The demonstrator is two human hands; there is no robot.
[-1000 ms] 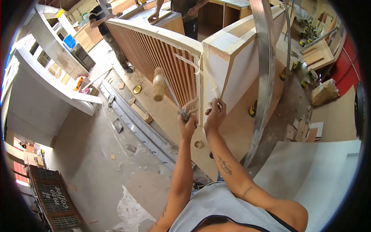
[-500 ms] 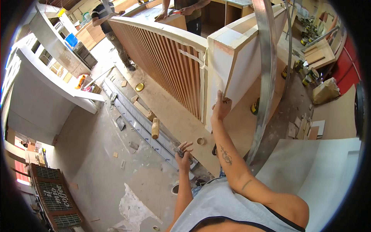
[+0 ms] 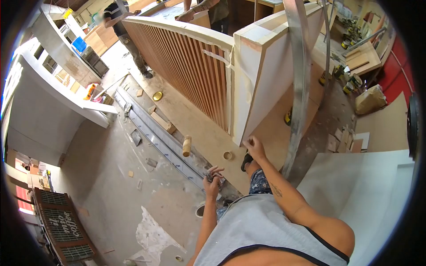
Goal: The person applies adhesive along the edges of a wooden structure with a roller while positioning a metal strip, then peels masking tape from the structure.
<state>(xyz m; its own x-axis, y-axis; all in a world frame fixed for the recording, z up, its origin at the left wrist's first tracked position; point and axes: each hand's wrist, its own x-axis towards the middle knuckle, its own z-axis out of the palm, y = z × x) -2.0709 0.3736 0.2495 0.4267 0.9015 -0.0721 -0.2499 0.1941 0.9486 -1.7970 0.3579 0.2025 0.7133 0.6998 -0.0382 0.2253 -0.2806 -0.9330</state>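
Observation:
My left hand point(image 3: 213, 177) is in front of my body, its fingers partly spread around a small dark grey lump that rests against the palm. Up and left of it is a tan cylindrical roll point(image 3: 187, 145); what supports it cannot be made out. My right hand point(image 3: 254, 147) is closed in a pinch just below the bottom corner of the white end panel point(image 3: 270, 73); anything between the fingertips is too small to tell. Left of that panel stands a slatted wooden panel point(image 3: 186, 66) with a pale frame. Cream strips line the panel edges.
A metal post point(image 3: 298, 88) rises right of the white panel. Long grey metal strips point(image 3: 159, 144) lie on the floor at left. A small tape ring point(image 3: 227, 155) sits on the brown board. One person point(image 3: 128, 37) stands behind the slatted panel, another person's forearm point(image 3: 199, 7) farther right.
My right hand has come down along the white panel's edge to below its corner. My left hand has dropped away from the panel, and the tan roll is lower than at first.

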